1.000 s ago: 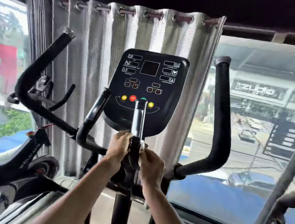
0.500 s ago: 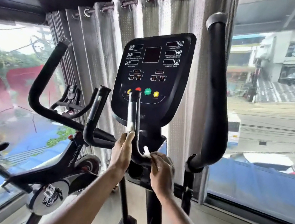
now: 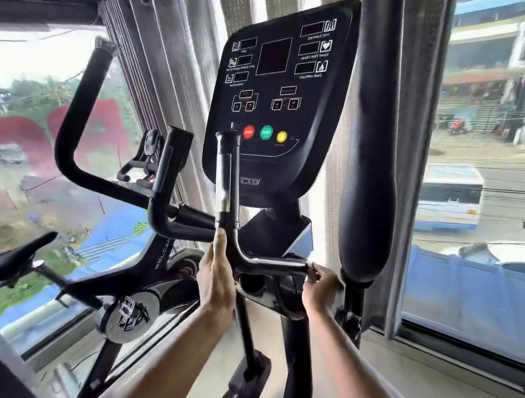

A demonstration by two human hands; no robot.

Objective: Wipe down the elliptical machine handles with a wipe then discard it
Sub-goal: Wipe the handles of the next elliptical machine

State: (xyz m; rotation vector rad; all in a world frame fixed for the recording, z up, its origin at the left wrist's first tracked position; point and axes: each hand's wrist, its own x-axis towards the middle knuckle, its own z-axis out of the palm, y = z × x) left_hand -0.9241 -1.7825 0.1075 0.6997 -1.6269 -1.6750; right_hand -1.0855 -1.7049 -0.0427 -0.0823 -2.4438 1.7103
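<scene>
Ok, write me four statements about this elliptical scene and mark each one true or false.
1. The right hand grips the tall padded swing handle. False: it grips the low cross part of the fixed handlebar.
2. The left hand touches that same handlebar at its bend. True.
3. The console has red, green and yellow buttons in a row. True.
4. A spin bike stands on the right. False: the spin bike is on the left.
</scene>
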